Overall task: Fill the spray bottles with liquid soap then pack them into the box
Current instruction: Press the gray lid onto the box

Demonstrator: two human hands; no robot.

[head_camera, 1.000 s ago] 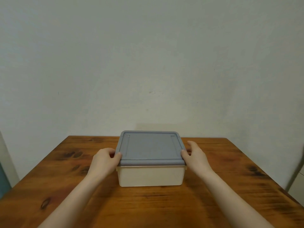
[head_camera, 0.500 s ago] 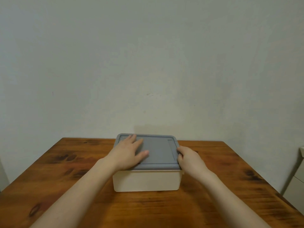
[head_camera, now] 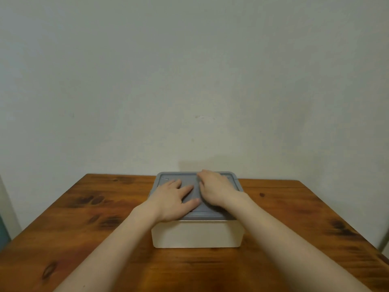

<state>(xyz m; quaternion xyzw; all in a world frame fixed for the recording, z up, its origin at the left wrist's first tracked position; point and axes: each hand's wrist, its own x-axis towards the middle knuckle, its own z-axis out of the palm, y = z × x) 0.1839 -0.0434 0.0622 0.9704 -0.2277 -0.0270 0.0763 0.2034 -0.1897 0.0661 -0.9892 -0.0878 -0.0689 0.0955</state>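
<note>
We record, item by item:

- Box (head_camera: 197,234): one, with pale walls, standing on the desk (head_camera: 84,218). It is our landmark.
- Lid (head_camera: 210,213): one, grey, seated flat on top of the box and covering it entirely.
- Left hand (head_camera: 172,199): on the lid, left half, palm down and fingers spread flat. It grips nothing.
- Right hand (head_camera: 216,190): on the lid, right half, just beside the left hand. It lies flat and somewhat blurred, and also grips nothing.
- Wall (head_camera: 189,81): plain, behind the box.
- Spray bottles and liquid soap: none in view outside the box. The box's walls are opaque, so we cannot tell what it holds.

Progress, in our judgement: with the box closed and both palms pressing the lid, we place this at the sealing step, close to the end. We cannot confirm the filling or the packing.
</note>
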